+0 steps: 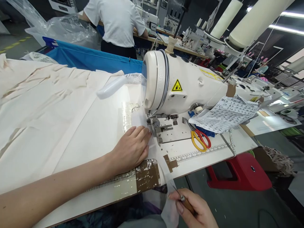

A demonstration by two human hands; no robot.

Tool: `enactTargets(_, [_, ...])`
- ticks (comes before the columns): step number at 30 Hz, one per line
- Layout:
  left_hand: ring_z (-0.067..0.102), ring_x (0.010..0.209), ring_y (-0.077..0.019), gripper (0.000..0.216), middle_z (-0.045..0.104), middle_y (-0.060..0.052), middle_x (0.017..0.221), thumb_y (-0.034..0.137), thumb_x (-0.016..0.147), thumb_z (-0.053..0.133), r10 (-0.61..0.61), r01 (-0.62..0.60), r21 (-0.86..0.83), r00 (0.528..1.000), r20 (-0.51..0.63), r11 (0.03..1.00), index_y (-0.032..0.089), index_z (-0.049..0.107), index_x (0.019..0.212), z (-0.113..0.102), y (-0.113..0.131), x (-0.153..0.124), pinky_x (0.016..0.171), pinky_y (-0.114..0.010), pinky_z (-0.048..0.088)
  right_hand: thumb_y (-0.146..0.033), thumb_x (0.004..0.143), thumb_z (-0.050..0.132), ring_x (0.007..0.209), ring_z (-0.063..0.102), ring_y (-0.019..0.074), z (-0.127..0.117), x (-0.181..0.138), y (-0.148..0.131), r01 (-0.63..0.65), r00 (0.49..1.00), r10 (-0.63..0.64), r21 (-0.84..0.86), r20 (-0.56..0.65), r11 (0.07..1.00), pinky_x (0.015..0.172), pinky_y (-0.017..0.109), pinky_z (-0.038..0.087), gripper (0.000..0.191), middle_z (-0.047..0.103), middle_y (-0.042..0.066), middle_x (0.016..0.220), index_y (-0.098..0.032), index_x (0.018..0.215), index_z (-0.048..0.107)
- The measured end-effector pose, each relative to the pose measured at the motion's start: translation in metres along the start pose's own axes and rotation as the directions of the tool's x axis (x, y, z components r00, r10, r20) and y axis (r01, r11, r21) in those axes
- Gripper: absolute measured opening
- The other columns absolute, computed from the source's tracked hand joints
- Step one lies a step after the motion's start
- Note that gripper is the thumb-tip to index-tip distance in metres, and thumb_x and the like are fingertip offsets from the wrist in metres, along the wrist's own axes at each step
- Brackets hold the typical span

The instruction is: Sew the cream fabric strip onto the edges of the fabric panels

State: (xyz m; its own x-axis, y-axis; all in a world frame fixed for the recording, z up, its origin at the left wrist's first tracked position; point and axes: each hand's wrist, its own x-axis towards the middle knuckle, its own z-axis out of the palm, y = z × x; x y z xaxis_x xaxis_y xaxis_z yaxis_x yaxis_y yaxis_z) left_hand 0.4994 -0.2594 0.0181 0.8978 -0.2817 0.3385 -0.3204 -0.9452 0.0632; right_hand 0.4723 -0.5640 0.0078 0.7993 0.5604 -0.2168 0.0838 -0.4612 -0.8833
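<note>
My left hand [131, 147] lies flat with fingers stretched out on a white fabric strip [140, 122], right beside the presser foot [155, 126] of the white sewing machine [180, 87]. Below the table edge, my right hand [193, 209] is closed on a small wooden-handled pointed tool [181, 198] and pinches the hanging end of the white strip [169, 205]. A large cream cloth [47, 107] covers the table to the left.
Yellow-and-red scissors [199, 137] and a printed paper sheet [225, 114] lie right of the needle. A measuring tape [199, 153] is stuck along the table front. A red stool [239, 174] stands below right. A person in a white shirt [117, 22] works behind a blue bin [95, 60].
</note>
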Motion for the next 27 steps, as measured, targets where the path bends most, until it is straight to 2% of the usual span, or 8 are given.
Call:
enactTargets(4, [0.053,0.115,-0.0317,0.037,0.061,-0.018,0.122,0.022,0.097,0.038,-0.01,0.01,-0.003,1.0,-0.005,1.0,0.007,0.062,0.122,0.002,0.0,0.0,0.097,-0.047,0.046,-0.055,0.099,0.053,0.069,0.071,0.0182,0.005,0.009,-0.008,-0.015,1.0,0.015,0.112,0.001,0.994,0.063,0.023,0.059,0.04,0.072,0.008,0.094,-0.025,0.11,0.077])
enactTargets(9, [0.053,0.117,-0.032,0.038,0.061,-0.018,0.122,0.022,0.098,0.037,0.002,-0.001,0.012,1.0,-0.023,1.0,0.006,0.061,0.123,0.004,0.0,0.0,0.099,-0.047,0.046,-0.044,0.102,0.052,0.084,0.073,0.0207,0.006,0.021,-0.013,0.065,0.997,-0.066,0.017,0.04,0.998,0.075,0.025,0.06,0.032,0.073,0.01,0.101,-0.023,0.115,0.074])
enactTargets(14, [0.051,0.116,-0.0318,0.038,0.061,-0.019,0.12,0.022,0.098,0.038,0.016,-0.015,0.013,0.998,-0.066,1.0,0.003,0.062,0.121,0.005,0.0,-0.001,0.1,-0.045,0.045,-0.042,0.104,0.049,0.064,0.068,0.0154,0.012,0.031,-0.021,0.045,0.996,-0.052,0.087,0.078,0.995,0.065,0.024,0.059,0.034,0.069,0.007,0.091,-0.021,0.12,0.07])
enactTargets(18, [0.052,0.106,-0.0317,0.036,0.063,-0.018,0.11,0.021,0.096,0.042,-0.003,0.008,0.085,0.998,-0.063,0.996,0.003,0.064,0.118,0.005,0.002,0.002,0.096,-0.045,0.045,-0.044,0.103,0.051,0.062,0.07,0.0152,0.016,0.038,-0.027,0.011,0.998,-0.023,0.191,0.062,0.981,0.059,0.023,0.057,0.035,0.066,0.005,0.09,-0.021,0.121,0.069])
enactTargets(21, [0.053,0.095,-0.0307,0.035,0.063,-0.017,0.102,0.018,0.094,0.045,0.0,0.008,0.161,0.999,-0.049,0.987,0.002,0.065,0.119,0.003,0.001,0.004,0.086,-0.044,0.047,-0.045,0.102,0.054,0.06,0.072,0.0149,0.022,0.039,-0.028,-0.014,0.998,0.0,0.257,0.055,0.966,0.06,0.023,0.055,0.033,0.068,0.004,0.09,-0.023,0.122,0.068])
enactTargets(24, [0.053,0.091,-0.0294,0.034,0.063,-0.016,0.1,0.011,0.092,0.047,0.015,-0.008,0.214,0.999,-0.032,0.977,0.002,0.066,0.119,0.002,-0.002,0.007,0.08,-0.041,0.046,-0.049,0.099,0.059,0.055,0.071,0.0149,0.036,0.038,-0.026,-0.101,0.995,0.078,0.458,0.068,0.883,0.056,0.023,0.053,0.035,0.065,0.0,0.079,-0.022,0.12,0.067])
enactTargets(27, [0.053,0.096,-0.0297,0.037,0.063,-0.017,0.106,0.004,0.089,0.046,0.018,-0.014,0.231,1.0,-0.014,0.973,0.003,0.065,0.121,0.002,-0.005,0.007,0.082,-0.04,0.045,-0.057,0.09,0.07,0.047,0.068,0.015,0.057,0.034,-0.025,-0.233,0.972,0.176,0.729,0.155,0.643,0.049,0.024,0.053,0.046,0.064,-0.002,0.07,-0.02,0.117,0.065])
